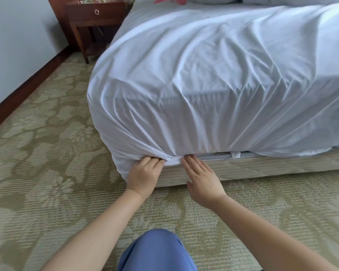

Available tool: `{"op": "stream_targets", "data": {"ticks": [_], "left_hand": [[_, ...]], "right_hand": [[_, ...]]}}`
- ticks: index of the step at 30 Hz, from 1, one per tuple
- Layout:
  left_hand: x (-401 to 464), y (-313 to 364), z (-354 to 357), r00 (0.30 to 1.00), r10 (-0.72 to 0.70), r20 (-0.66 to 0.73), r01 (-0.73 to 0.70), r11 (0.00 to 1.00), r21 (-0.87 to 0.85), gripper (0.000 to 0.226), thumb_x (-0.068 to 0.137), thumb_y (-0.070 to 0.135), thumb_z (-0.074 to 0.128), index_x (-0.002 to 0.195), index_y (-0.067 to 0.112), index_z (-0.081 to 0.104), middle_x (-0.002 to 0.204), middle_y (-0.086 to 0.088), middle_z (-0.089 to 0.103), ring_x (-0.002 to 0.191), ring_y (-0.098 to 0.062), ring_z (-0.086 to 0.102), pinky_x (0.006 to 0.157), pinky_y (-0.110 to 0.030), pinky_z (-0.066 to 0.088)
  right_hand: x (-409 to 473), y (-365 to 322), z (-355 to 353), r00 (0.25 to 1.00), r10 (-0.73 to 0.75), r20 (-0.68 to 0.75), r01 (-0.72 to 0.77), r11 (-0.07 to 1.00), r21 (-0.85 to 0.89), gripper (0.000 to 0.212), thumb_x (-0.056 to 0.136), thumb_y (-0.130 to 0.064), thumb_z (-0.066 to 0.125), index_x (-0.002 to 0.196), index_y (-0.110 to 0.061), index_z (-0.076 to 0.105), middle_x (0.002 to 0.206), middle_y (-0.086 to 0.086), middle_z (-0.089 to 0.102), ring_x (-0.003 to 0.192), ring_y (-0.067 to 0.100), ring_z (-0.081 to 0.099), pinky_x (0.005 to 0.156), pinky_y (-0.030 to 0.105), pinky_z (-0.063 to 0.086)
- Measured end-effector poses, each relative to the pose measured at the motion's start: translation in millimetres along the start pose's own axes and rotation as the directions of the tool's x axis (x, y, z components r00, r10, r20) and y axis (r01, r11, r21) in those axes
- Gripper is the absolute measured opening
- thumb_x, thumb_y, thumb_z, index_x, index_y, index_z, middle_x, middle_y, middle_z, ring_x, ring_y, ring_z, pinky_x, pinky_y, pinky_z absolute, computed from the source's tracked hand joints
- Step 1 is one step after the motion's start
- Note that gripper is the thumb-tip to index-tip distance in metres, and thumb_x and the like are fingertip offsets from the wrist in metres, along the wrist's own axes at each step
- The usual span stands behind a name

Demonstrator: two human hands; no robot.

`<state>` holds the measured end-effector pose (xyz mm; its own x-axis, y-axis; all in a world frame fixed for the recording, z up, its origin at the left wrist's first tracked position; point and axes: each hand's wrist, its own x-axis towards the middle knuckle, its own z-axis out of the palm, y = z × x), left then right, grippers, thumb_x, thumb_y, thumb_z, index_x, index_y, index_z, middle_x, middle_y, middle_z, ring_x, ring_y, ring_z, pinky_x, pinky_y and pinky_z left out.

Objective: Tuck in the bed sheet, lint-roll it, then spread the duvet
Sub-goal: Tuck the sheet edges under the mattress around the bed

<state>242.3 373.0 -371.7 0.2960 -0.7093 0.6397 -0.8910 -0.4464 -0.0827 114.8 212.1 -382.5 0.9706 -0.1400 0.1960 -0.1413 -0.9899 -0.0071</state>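
**Hands at the foot corner of the bed**

The white bed sheet [204, 75] drapes over the mattress, its lower edge bunched at the corner above the bed base [262, 165]. The left hand [143, 175] grips that bunched edge with curled fingers. Just beside it, the right hand [202, 178] presses straight, relaxed fingers against the sheet's edge.

Your one view: head camera, looking forward and down at the bed corner.

You see the scene from a low, close position, with your knee [157, 251] at the bottom edge and both forearms reaching away from the lens. The left hand [144, 174] and right hand [201, 178] sit just below centre, at the sheet [204, 85] hem. The wide lens bends the bed, and the nightstand [95, 18] lies far at the upper left.
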Motion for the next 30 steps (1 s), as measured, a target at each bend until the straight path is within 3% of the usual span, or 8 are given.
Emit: {"op": "stream_targets", "data": {"ticks": [2,6,10,13,15,21,25,30], "left_hand": [[2.4,0.0,-5.3,0.999,0.031,-0.033,-0.031,1.0,0.0,0.022,0.084,0.005,0.053,0.09,0.01,0.074,0.08,-0.002,0.07,0.067,-0.022,0.063,0.053,-0.031,0.053],[4.4,-1.0,-6.4,0.982,0.171,-0.076,-0.166,0.983,0.079,0.024,0.093,0.001,0.049,0.107,0.011,0.065,0.096,-0.001,0.066,0.063,-0.019,0.057,0.053,-0.031,0.05],[2.6,-7.9,-1.2,0.951,0.308,-0.034,-0.299,0.942,0.154,0.027,0.094,-0.001,0.046,0.112,0.006,0.066,0.102,-0.004,0.069,0.068,-0.019,0.059,0.058,-0.03,0.051],[5.2,-6.4,0.5,0.953,0.301,-0.035,-0.291,0.941,0.175,0.03,0.095,-0.001,0.041,0.108,0.007,0.066,0.097,-0.002,0.07,0.067,-0.018,0.059,0.058,-0.029,0.05],[5.1,-2.9,3.4,0.964,0.263,-0.045,-0.252,0.952,0.173,0.029,0.091,0.0,0.044,0.107,0.008,0.066,0.096,-0.001,0.07,0.068,-0.018,0.058,0.058,-0.029,0.05],[2.7,6.4,8.1,0.992,0.124,0.032,-0.126,0.99,0.066,0.036,0.077,0.015,0.049,0.104,0.009,0.072,0.093,0.001,0.071,0.074,-0.018,0.06,0.057,-0.028,0.052],[2.3,5.5,4.1,0.986,0.131,0.099,-0.142,0.984,0.105,0.039,0.077,0.03,0.054,0.108,0.011,0.07,0.098,0.002,0.069,0.08,-0.018,0.055,0.067,-0.03,0.047],[4.0,10.3,2.2,0.974,0.228,0.009,-0.225,0.95,0.217,0.021,0.084,0.012,0.064,0.104,0.012,0.069,0.084,-0.001,0.062,0.077,-0.022,0.047,0.075,-0.034,0.038]], "right_hand": [[-1.5,1.3,2.1,0.999,-0.021,-0.026,0.021,1.0,0.003,0.077,0.064,-0.02,0.068,0.138,-0.007,0.049,0.143,0.01,0.048,0.133,0.024,0.045,0.116,0.032,0.023],[-1.2,9.4,5.3,0.999,-0.032,-0.041,0.032,0.999,-0.001,0.081,0.062,-0.019,0.075,0.139,-0.011,0.048,0.144,0.005,0.047,0.135,0.017,0.037,0.11,0.035,0.018],[-1.1,17.3,6.9,0.995,-0.071,-0.075,0.067,0.996,-0.051,0.078,0.062,-0.017,0.072,0.137,-0.013,0.051,0.142,0.003,0.051,0.131,0.019,0.047,0.113,0.038,0.026],[-5.6,23.7,4.1,0.988,0.107,-0.114,-0.108,0.994,0.001,0.074,0.055,-0.012,0.076,0.127,-0.012,0.06,0.127,0.006,0.061,0.117,0.024,0.059,0.101,0.04,0.044],[-9.2,30.8,1.8,0.977,0.17,-0.131,-0.17,0.985,0.006,0.073,0.053,-0.011,0.076,0.124,-0.008,0.062,0.122,0.007,0.062,0.113,0.025,0.059,0.097,0.04,0.047],[-3.1,32.5,-2.0,0.989,0.062,-0.132,-0.055,0.997,0.056,0.064,0.063,-0.019,0.041,0.122,-0.009,0.063,0.124,0.003,0.062,0.115,0.025,0.056,0.107,0.036,0.028],[9.5,20.2,-2.6,0.986,0.01,-0.166,0.009,0.994,0.113,0.058,0.061,-0.017,0.061,0.119,-0.011,0.063,0.116,0.0,0.064,0.106,0.024,0.058,0.103,0.034,0.03],[15.4,16.5,-1.1,0.984,0.012,-0.176,0.002,0.997,0.077,0.054,0.068,-0.033,0.068,0.119,-0.016,0.062,0.111,-0.002,0.063,0.102,0.024,0.058,0.096,0.036,0.036]]}}
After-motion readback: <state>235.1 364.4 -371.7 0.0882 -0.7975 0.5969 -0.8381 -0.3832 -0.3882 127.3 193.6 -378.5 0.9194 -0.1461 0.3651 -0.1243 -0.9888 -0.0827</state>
